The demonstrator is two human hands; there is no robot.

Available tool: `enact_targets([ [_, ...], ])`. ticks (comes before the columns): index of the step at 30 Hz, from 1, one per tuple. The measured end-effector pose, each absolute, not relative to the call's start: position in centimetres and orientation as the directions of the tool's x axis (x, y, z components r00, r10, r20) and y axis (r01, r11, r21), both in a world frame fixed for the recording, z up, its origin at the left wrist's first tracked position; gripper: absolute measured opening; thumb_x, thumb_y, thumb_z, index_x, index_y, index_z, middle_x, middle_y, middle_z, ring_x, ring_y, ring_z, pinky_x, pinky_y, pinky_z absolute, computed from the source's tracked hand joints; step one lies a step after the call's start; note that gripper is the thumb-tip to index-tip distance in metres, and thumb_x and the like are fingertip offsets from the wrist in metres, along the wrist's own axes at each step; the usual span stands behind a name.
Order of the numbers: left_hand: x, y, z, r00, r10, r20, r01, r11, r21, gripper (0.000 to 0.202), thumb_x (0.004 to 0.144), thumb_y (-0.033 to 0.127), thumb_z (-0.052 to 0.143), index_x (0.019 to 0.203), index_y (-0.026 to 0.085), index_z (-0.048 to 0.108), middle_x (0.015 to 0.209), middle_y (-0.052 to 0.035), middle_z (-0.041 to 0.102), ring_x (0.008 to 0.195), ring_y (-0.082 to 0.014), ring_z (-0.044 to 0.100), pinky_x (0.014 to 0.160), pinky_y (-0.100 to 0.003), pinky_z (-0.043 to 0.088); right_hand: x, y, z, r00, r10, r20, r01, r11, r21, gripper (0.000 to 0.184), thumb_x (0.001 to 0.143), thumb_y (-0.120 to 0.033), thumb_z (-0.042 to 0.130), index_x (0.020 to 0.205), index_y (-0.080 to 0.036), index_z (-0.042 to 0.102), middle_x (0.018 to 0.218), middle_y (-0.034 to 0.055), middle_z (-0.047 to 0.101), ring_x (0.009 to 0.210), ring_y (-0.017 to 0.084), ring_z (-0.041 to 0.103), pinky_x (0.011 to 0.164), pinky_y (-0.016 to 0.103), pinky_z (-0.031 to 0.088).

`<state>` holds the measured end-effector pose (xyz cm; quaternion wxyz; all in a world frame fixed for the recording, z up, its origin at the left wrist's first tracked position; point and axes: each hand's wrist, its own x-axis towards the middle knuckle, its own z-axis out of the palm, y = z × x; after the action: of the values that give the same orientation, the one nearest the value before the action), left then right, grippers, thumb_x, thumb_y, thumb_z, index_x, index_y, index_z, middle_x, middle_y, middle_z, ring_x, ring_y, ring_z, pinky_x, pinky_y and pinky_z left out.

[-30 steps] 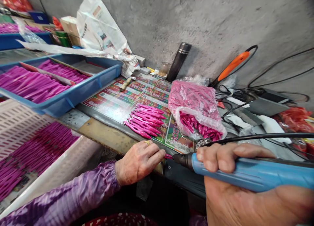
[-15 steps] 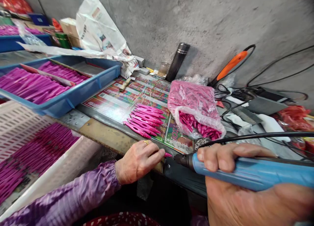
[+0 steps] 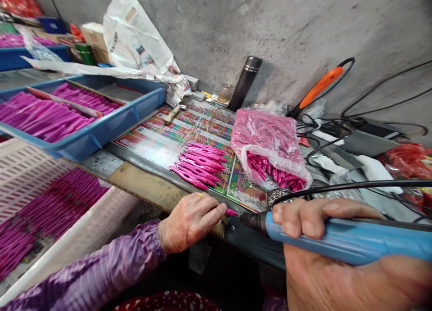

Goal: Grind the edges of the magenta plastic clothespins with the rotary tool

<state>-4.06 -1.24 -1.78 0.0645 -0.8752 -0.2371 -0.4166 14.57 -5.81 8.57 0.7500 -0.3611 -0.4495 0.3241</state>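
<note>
My left hand (image 3: 191, 221), in a purple sleeve, pinches a small pink plastic piece (image 3: 231, 211) at the table's front edge. My right hand (image 3: 340, 257) is wrapped round a blue corded hand tool (image 3: 340, 241). Its dark tip (image 3: 249, 220) points at the pink piece, a short way to its right. A row of pink pieces (image 3: 200, 164) lies on the printed mat (image 3: 162, 137) just behind my left hand. A clear bag of small pink parts (image 3: 270, 149) rests to their right.
A blue tray (image 3: 101, 126) of magenta pieces sits at the left, a white crate (image 3: 84, 230) with more below it. A black flask (image 3: 245, 82), a small jar, an orange-handled tool (image 3: 319, 89), cables and newspaper (image 3: 135, 36) stand along the concrete wall.
The blue tool's tip has drawn slightly back to the right from the pink piece. My left hand has stayed in place with the piece.
</note>
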Motion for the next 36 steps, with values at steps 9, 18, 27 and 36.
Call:
enact_targets([
  [9,-4.0,-1.3,-1.6,0.53,0.355,0.77,0.457,-0.885,0.093,0.022,0.112,0.014,0.041,0.115,0.012,0.062,0.088,-0.0058,0.075,0.074,-0.0168,0.068,0.064,-0.029,0.049,14.3,-5.8,8.7,0.41,0.807,0.425,-0.155,0.521,-0.839,0.049,0.1,-0.065,0.056,0.076,-0.022,0.062,0.059,-0.0053,0.051,0.053,0.012,0.047,0.057,0.029,0.047],
  [18,-4.0,-1.2,-1.1,0.536,0.339,0.773,0.474,-0.879,0.056,0.026,0.112,0.014,0.037,0.108,0.013,0.063,0.082,-0.0032,0.071,0.068,-0.0158,0.06,0.064,-0.029,0.046,14.6,-5.8,8.4,0.386,0.806,0.448,-0.139,0.532,-0.835,0.052,0.097,-0.069,0.058,0.076,-0.022,0.063,0.058,-0.0052,0.051,0.051,0.013,0.049,0.056,0.031,0.049],
  [27,-3.8,-1.3,-1.7,0.492,0.369,0.788,0.455,-0.881,0.129,0.013,0.108,0.013,0.047,0.112,0.015,0.059,0.086,-0.0036,0.071,0.074,-0.0168,0.064,0.069,-0.029,0.05,15.0,-5.6,8.3,0.34,0.81,0.478,-0.138,0.546,-0.826,0.06,0.09,-0.08,0.058,0.075,-0.022,0.064,0.057,-0.0049,0.053,0.05,0.013,0.049,0.055,0.031,0.049],
  [36,-3.8,-1.2,-1.7,0.514,0.381,0.769,0.481,-0.87,0.109,0.021,0.11,0.015,0.042,0.116,0.014,0.062,0.091,-0.0061,0.073,0.075,-0.0166,0.065,0.07,-0.028,0.053,13.7,-6.6,8.5,0.446,0.801,0.399,-0.156,0.508,-0.847,0.059,0.085,-0.08,0.068,0.077,-0.022,0.061,0.059,-0.0056,0.052,0.053,0.012,0.046,0.059,0.031,0.046],
])
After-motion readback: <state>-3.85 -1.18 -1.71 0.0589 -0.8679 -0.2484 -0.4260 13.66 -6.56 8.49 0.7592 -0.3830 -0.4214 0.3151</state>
